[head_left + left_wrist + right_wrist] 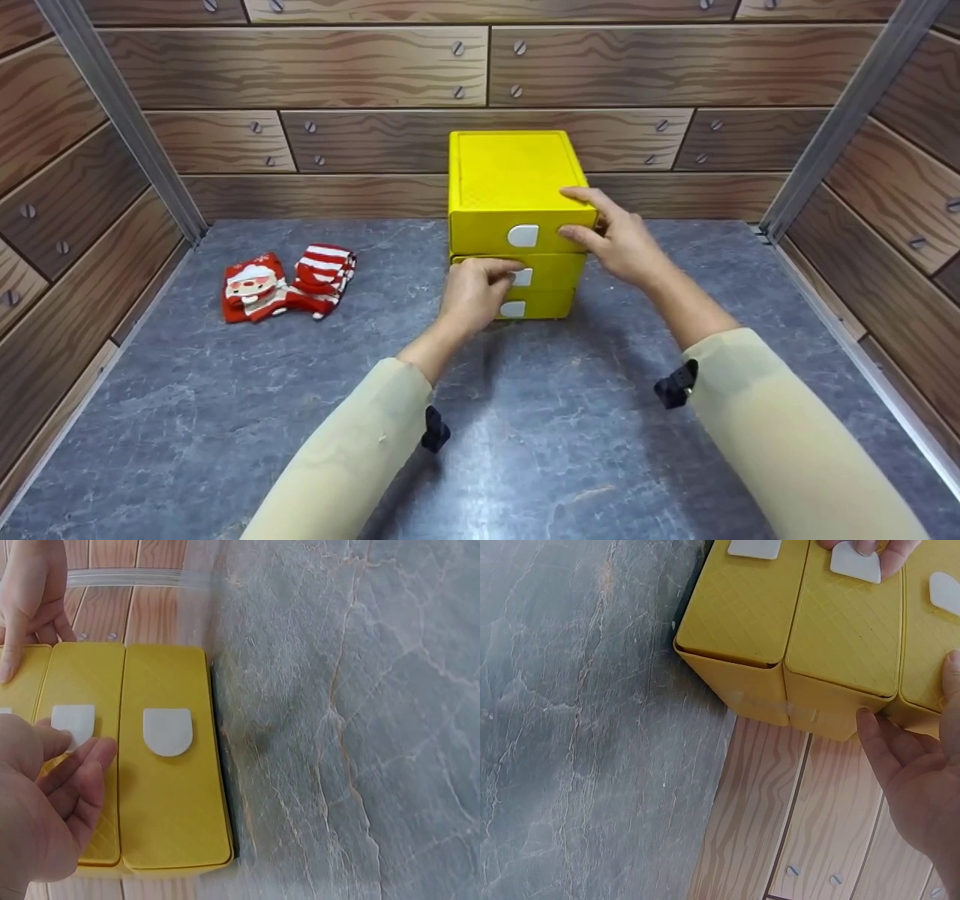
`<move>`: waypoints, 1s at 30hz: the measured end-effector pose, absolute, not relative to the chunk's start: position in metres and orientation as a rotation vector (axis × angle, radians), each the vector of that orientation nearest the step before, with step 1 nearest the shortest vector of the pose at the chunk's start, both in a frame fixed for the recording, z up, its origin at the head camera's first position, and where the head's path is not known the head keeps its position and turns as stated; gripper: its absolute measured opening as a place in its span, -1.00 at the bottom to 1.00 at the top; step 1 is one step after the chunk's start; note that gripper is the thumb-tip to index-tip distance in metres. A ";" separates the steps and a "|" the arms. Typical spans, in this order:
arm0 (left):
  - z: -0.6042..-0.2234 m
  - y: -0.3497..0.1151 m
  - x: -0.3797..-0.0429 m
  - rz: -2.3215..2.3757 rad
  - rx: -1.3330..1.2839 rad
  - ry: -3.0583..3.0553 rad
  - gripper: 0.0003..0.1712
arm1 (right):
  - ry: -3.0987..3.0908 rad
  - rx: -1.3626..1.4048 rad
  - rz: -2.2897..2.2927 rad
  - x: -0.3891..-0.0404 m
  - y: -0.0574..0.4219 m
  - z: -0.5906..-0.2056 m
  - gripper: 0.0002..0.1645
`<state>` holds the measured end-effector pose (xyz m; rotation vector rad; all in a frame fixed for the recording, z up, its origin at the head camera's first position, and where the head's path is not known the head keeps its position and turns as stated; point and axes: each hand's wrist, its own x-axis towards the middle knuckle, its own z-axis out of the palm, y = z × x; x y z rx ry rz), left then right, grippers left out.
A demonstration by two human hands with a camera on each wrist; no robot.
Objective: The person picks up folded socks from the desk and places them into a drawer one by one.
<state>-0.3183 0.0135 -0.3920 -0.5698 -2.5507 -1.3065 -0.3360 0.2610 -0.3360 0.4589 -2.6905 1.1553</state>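
A yellow three-drawer box (517, 172) stands near the back wall, each drawer front bearing a white tab handle. At the middle drawer, my left hand (472, 296) pinches the white handle (73, 724) between thumb and fingers. My right hand (626, 240) holds the right side of the box at the top drawer (487, 232), its thumb on the front and a finger on the top. The bottom drawer (176, 802) lies flush in its frame, its handle untouched. Seen from the right wrist, the right hand's fingers (881, 750) lie against the box's side.
A pair of folded red-and-white socks (289, 285) with a cartoon face lies to the left on the grey marbled table (225, 420). Wood-patterned panels (360, 67) close in the back and both sides, with metal corner posts (124, 112).
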 end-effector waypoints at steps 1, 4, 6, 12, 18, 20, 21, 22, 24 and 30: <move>-0.392 0.013 -0.318 -1.305 -0.575 -2.548 -0.73 | -2.692 0.458 1.158 -0.336 0.261 -0.336 -0.30; -0.392 0.013 -0.319 -1.310 -0.583 -2.543 -0.73 | -2.696 0.456 1.172 -0.336 0.261 -0.335 -0.28; -0.392 0.013 -0.319 -1.316 -0.583 -2.543 -0.73 | -2.698 0.455 1.177 -0.335 0.261 -0.334 -0.28; -0.392 0.011 -0.320 -1.332 -0.579 -2.549 -0.74 | -2.696 0.452 1.177 -0.336 0.260 -0.334 -0.28; -0.391 0.010 -0.320 -1.372 -0.583 -2.564 -0.73 | -2.688 0.450 1.175 -0.336 0.261 -0.335 -0.30; -0.391 0.010 -0.319 -1.388 -0.589 -2.577 -0.72 | -2.691 0.450 1.175 -0.336 0.261 -0.336 -0.30; -0.391 0.009 -0.319 -1.398 -0.597 -2.584 -0.72 | -2.692 0.450 1.175 -0.336 0.261 -0.336 -0.29; -0.391 0.008 -0.318 -1.407 -0.609 -2.587 -0.71 | -2.691 0.452 1.177 -0.336 0.261 -0.336 -0.29; -0.391 0.005 -0.316 -1.428 -0.633 -2.581 -0.69 | -2.689 0.451 1.179 -0.336 0.261 -0.336 -0.29; -0.395 -0.006 -0.307 -1.561 -0.667 -2.561 -0.68 | -2.686 0.460 1.160 -0.337 0.260 -0.336 -0.29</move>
